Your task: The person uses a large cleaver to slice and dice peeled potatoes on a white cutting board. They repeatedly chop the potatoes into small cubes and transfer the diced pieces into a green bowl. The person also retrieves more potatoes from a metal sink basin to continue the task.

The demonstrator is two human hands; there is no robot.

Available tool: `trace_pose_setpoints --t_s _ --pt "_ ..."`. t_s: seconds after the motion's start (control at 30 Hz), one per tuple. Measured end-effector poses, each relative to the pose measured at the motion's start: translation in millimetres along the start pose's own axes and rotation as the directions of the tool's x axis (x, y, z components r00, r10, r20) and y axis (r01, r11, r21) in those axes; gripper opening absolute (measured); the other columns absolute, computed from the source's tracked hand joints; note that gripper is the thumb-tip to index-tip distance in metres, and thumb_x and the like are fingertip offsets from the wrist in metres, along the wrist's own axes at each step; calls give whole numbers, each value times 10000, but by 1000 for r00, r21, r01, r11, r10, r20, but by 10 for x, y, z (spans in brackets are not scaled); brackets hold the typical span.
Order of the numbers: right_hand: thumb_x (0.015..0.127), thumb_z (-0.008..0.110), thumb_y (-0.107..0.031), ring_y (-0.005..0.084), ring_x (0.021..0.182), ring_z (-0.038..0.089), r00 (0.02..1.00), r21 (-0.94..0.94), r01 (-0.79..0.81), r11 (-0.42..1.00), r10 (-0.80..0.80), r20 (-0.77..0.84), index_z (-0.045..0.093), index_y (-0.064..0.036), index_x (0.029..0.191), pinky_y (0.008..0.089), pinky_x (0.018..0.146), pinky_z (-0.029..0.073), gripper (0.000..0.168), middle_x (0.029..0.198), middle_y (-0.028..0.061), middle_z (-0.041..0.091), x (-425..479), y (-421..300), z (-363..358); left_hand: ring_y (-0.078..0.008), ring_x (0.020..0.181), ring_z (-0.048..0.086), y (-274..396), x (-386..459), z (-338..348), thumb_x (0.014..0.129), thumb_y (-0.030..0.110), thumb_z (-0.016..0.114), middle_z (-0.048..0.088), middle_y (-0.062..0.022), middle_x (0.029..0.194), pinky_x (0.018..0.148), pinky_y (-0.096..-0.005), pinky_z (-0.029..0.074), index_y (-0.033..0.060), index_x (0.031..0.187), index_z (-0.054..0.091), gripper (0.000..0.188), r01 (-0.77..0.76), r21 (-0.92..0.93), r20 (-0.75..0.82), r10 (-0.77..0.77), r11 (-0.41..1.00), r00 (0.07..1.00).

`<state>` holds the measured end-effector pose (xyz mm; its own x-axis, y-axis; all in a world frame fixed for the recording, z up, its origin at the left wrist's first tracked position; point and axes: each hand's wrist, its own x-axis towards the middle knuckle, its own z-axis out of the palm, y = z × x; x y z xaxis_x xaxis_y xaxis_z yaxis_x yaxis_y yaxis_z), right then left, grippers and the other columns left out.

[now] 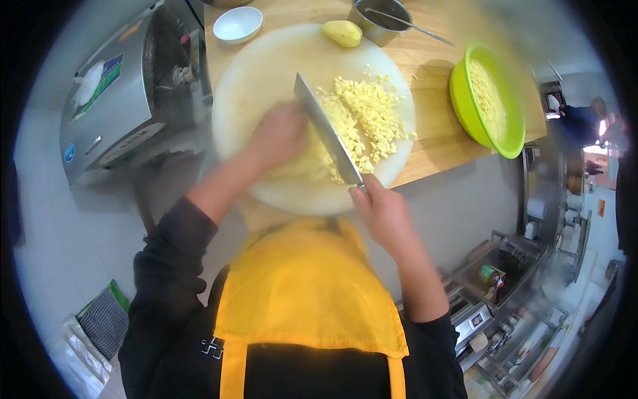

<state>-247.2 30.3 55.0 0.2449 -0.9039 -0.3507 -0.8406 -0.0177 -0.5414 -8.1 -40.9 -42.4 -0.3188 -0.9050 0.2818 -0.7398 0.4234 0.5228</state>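
Observation:
My right hand [381,207] grips the handle of a Chinese cleaver [329,132] at the near right of a round white cutting board [254,65]. The blade slants up and to the left, over the cut pieces. Just left of the blade, my left hand [281,129] rests on pale yellow potato strips [311,154]; the strips are blurred and partly hidden by the hand. Small diced potato [376,114] lies heaped to the right of the blade. A whole peeled potato [342,33] sits at the board's far edge.
The board lies on a wooden table [428,124]. A white bowl [238,25] stands at the far left. At the far right are a metal pot [381,20] with a spoon and a green basin [458,95] of diced pieces. A steel machine [114,99] stands left. Another person [580,122] appears far right.

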Motion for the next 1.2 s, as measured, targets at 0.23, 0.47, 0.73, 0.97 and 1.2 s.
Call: trace_pose_setpoints --t_s 0.23,0.47,0.73,0.97,1.2 --pt "932 581 -296 417 722 611 998 17 46 999 -45 -38 551 -46 1020 496 623 476 266 732 195 631 79 -34 36 -345 909 522 -50 -39 8 728 107 643 537 -141 906 801 -416 446 29 793 546 140 5 -21 -37 -5 1000 999" --pt "935 579 -293 421 705 606 998 -45 46 998 -48 -35 555 -55 1020 505 624 470 255 725 195 629 155 74 322 -346 893 524 -32 -38 1 720 99 637 540 -140 883 796 -414 449 30 769 557 116 7 -37 -59 -9 999 998" --pt "933 576 -293 422 712 609 995 -53 86 995 -89 -53 549 -58 1003 507 629 471 247 726 190 635 84 38 318 -348 876 523 -42 -96 40 718 101 637 542 -142 876 787 -422 448 26 764 561 116 47 -49 -87 -52 998 995" --pt "940 562 -292 422 720 610 999 -29 6 1000 -5 32 540 -57 1003 501 630 475 245 732 187 641 2 -175 78 -348 862 518 -76 -149 -3 718 94 638 530 -138 864 766 -425 444 33 758 555 111 52 -49 -108 -57 997 993" --pt "940 568 -298 416 703 606 1000 -29 28 999 -28 3 534 -55 981 495 610 468 249 711 176 631 32 -65 260 -349 857 517 -78 -181 46 711 87 644 523 -136 856 743 -430 443 29 766 551 122 59 -49 -119 -64 997 991"
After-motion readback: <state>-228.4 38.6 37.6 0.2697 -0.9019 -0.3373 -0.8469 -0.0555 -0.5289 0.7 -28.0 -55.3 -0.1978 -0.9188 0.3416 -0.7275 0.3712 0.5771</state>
